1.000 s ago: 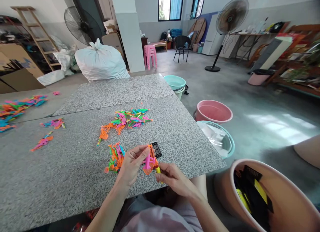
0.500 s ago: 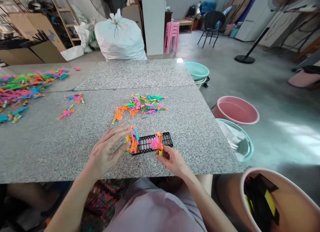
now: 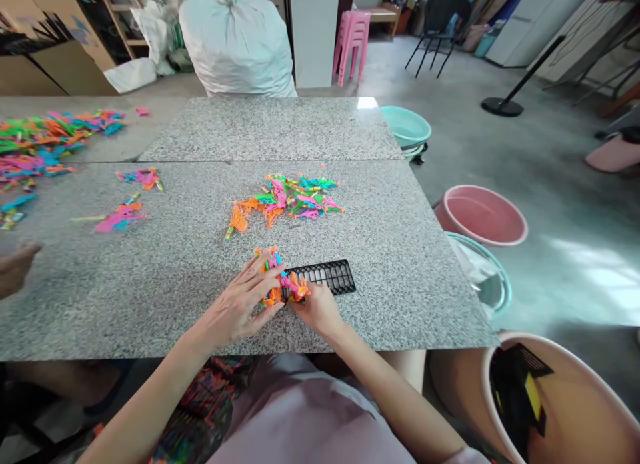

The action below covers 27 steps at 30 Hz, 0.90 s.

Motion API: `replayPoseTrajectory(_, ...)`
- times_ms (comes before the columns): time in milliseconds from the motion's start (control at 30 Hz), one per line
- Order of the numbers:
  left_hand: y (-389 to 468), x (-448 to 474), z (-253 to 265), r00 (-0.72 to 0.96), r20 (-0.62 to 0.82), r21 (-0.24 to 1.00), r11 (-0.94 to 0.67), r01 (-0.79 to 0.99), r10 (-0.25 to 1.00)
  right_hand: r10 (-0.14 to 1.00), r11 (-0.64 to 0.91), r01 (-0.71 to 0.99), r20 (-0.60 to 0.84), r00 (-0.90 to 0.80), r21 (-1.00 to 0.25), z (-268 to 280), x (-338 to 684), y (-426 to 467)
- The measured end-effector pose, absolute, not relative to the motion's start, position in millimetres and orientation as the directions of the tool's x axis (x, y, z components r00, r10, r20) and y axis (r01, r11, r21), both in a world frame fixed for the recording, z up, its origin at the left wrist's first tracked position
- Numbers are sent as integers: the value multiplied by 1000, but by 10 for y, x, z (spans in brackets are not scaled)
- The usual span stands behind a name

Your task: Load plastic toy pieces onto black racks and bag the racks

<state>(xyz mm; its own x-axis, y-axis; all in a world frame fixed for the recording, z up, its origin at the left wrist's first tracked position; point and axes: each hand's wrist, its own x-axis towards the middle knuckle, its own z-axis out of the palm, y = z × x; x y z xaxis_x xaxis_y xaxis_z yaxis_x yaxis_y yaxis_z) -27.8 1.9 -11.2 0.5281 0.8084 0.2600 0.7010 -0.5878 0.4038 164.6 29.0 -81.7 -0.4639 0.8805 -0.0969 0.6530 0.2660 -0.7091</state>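
A black plastic grid tray lies on the speckled stone table near its front edge. At its left end small colourful plastic toys, in orange, pink and blue, stand crowded together. My left hand curves over these toys, fingers across the top and thumb at the near side. My right hand is closed on an orange and pink plastic toy right beside them, above the tray. Its fingertips are partly hidden. Beyond the tray lies a loose pile of the same toys.
More toys form a big heap at the far left, with small clusters nearer. Another person's hand is at the left edge. A white sack stands behind the table. Tubs, one pink, stand on the right.
My right hand has moved left along the tray with its toy, up to the standing ones. My left hand has closed in over them. Another person's hand has appeared at the left.
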Motion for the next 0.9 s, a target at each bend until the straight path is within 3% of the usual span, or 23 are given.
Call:
replayPoseTrajectory(367,-36,-179,-230,424,300,471,-519,713,855,818,413,751,-152,-555,-515,-588,1522,236)
replayPoseTrajectory(700,-69,-213,-214,483,302,433,-570,698,822,760,484,726,-177,-626,-489,-493,1515,279)
replayPoseTrajectory(900,9,-226,-320,486,399,377,-622,687,778,754,487,745,-211,-622,-455,-481,1453,191)
